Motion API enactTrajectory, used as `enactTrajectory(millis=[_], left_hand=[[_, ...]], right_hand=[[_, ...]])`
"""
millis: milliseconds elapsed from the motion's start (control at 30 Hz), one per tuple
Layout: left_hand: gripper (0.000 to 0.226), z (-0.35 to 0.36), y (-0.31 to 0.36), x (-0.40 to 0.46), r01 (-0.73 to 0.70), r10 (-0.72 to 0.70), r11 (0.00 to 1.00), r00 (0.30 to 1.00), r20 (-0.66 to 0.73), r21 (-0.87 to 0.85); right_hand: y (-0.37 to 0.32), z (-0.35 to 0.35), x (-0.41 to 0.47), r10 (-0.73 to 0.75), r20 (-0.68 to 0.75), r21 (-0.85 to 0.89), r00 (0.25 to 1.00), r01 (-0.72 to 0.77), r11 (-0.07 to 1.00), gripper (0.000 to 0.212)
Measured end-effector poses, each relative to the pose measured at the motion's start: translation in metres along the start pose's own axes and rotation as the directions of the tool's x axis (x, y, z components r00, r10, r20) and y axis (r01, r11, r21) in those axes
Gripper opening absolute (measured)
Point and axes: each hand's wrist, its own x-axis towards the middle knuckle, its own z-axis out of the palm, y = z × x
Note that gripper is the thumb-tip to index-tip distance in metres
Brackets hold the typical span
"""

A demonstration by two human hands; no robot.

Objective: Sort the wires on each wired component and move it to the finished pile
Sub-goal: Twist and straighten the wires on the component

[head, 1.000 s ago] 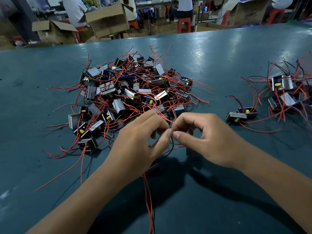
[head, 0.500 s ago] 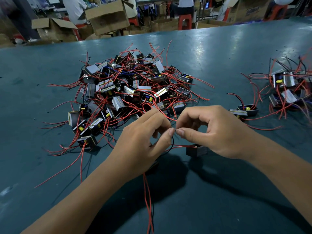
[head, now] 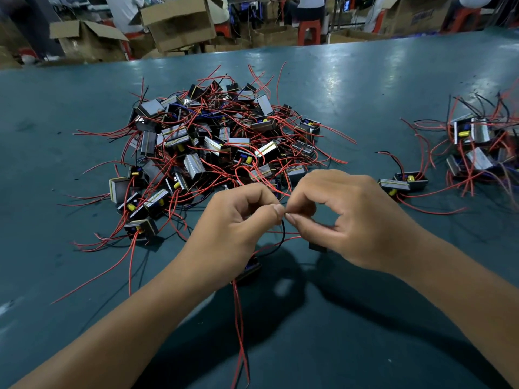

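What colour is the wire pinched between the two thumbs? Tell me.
Black wire, hanging below the thumbs; head view.

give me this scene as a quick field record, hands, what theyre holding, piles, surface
left hand: pinches a black wire
right hand: pinches the same wire, fingertips meeting the left's
big pile: tangled components with red wires, beyond the hands
small pile: far right of the table
lone component: between the piles

Teal table [head: 365, 88], glossy glare; cardboard boxes [head: 179, 23], red stools [head: 309, 30] behind.
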Motion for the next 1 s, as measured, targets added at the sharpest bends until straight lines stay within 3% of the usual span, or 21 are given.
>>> enactTrajectory(millis=[133, 267, 333, 500, 733, 900, 1000], left_hand=[[0.021, -0.011, 0.001, 0.000, -0.106, 0.111, 0.981, 0.994, -0.020, 0.163], [0.026, -0.026, -0.005, 0.004, -0.018, 0.013, 0.993, 0.999, 0.041, 0.118], [0.022, -0.023, -0.007, 0.002, -0.038, 0.026, 0.988, 0.996, 0.082, 0.150], [0.014, -0.007, -0.011, 0.000, -0.160, 0.168, 0.907, 0.986, 0.013, 0.391], [0.015, -0.019, -0.008, 0.004, -0.176, 0.157, 0.924, 0.984, 0.083, 0.339], [0.011, -0.039, -0.015, 0.012, -0.017, 0.028, 0.972, 0.999, -0.045, 0.233], [0.008, -0.039, -0.019, 0.013, 0.067, -0.093, 0.956, 0.992, 0.080, 0.285]], right_hand=[[0.006, -0.001, -0.001, 0.131, 0.002, 0.134, 0.991, -0.130, 0.983, 0.010], [0.013, 0.000, -0.002, 0.249, 0.033, 0.240, 0.968, -0.250, 0.938, 0.013], [0.013, 0.001, -0.002, 0.270, 0.033, 0.257, 0.962, -0.270, 0.928, 0.010], [0.012, 0.004, -0.001, 0.296, 0.048, 0.315, 0.954, -0.296, 0.902, 0.007], [0.017, -0.002, -0.001, 0.296, 0.102, 0.371, 0.950, -0.312, 0.875, 0.009], [0.023, -0.007, 0.001, 0.362, 0.210, 0.547, 0.908, -0.416, 0.726, 0.028], [0.028, -0.004, -0.001, 0.391, 0.222, 0.503, 0.893, -0.448, 0.739, 0.022]])
